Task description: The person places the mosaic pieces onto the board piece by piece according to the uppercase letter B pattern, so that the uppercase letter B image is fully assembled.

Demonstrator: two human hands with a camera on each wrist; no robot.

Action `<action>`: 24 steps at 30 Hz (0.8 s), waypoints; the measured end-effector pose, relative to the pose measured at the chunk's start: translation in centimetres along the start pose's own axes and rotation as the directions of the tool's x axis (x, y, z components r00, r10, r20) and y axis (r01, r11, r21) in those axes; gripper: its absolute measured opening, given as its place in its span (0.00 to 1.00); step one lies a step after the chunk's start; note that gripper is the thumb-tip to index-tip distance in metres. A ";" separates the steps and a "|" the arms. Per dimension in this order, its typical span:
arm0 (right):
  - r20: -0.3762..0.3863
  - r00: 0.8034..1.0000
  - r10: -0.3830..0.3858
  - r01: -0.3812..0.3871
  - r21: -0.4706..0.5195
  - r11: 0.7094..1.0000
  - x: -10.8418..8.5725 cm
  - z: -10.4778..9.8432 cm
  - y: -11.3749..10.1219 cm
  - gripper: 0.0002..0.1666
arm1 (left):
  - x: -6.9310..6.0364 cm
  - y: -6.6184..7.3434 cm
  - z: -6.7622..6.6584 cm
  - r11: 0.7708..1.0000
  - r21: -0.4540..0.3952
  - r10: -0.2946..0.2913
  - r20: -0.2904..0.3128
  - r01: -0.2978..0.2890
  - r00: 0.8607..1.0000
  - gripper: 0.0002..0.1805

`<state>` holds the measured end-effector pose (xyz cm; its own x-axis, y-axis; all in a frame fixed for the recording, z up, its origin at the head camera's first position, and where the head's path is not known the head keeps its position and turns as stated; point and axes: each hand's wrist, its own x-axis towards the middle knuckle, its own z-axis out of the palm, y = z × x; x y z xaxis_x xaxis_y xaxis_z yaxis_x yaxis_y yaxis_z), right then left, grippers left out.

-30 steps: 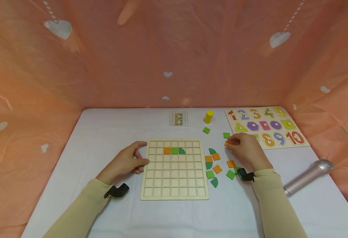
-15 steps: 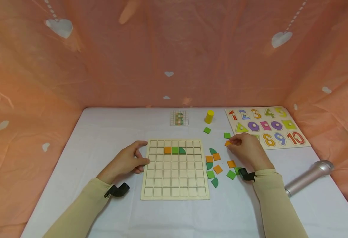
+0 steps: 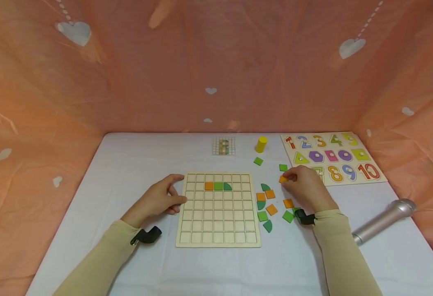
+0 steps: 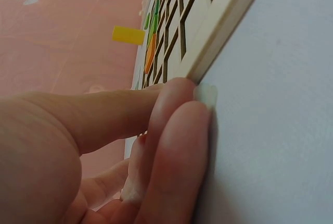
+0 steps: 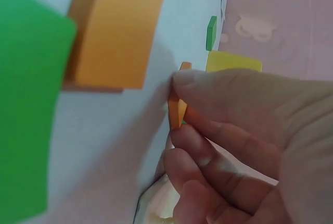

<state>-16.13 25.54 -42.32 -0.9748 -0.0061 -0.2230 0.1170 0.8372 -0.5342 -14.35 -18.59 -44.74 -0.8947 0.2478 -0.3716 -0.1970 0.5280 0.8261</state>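
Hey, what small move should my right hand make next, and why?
Probably carry the orange tile over to the grid board: your right hand pinches that tile, your left hand touches the board's left edge, and most cells are bare. The printed card looks too small here to tell the exact cell.

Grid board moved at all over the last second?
No. In the head view, the grid board keeps its place against the yellow cylinder; both slide slightly together across the picture, probably just the camera.
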 end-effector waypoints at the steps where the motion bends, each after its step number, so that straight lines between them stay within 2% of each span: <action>1: 0.001 1.000 0.000 0.000 -0.001 1.000 0.0 0.0 0.0 0.15 | 0.0 0.0 0.0 1.000 -0.002 0.000 0.000 0.000 1.000 0.44; 7: 0.009 1.000 0.005 -0.005 0.005 1.000 -0.1 0.2 -0.6 0.16 | 0.0 0.0 0.0 1.000 -0.002 0.001 0.001 -0.001 1.000 0.44; 10: 0.010 1.000 -0.020 0.020 0.014 1.000 -0.1 0.5 -1.4 0.17 | 0.0 0.0 0.0 1.000 0.004 0.001 0.001 -0.001 1.000 0.44; 15: 0.013 0.989 -0.146 0.146 -0.019 0.989 -0.2 2.0 -3.5 0.15 | -0.1 0.1 0.0 1.000 0.013 -0.006 0.001 0.006 1.000 0.44; 18: 0.032 0.980 -0.196 0.197 -0.032 0.980 -0.4 3.0 -5.0 0.14 | -0.1 0.1 0.0 1.000 0.018 -0.003 0.000 0.003 1.000 0.44; 24: 0.037 0.953 -0.302 0.304 -0.045 0.952 -0.7 4.7 -7.6 0.13 | 0.0 0.0 -0.1 1.000 0.022 0.011 -0.004 -0.011 1.000 0.44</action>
<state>-15.41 16.66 -41.93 -0.9568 -0.2791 -0.0817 -0.1931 0.8196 -0.5394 -14.36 -18.63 -44.69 -0.8984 0.2501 -0.3610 -0.1785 0.5432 0.8204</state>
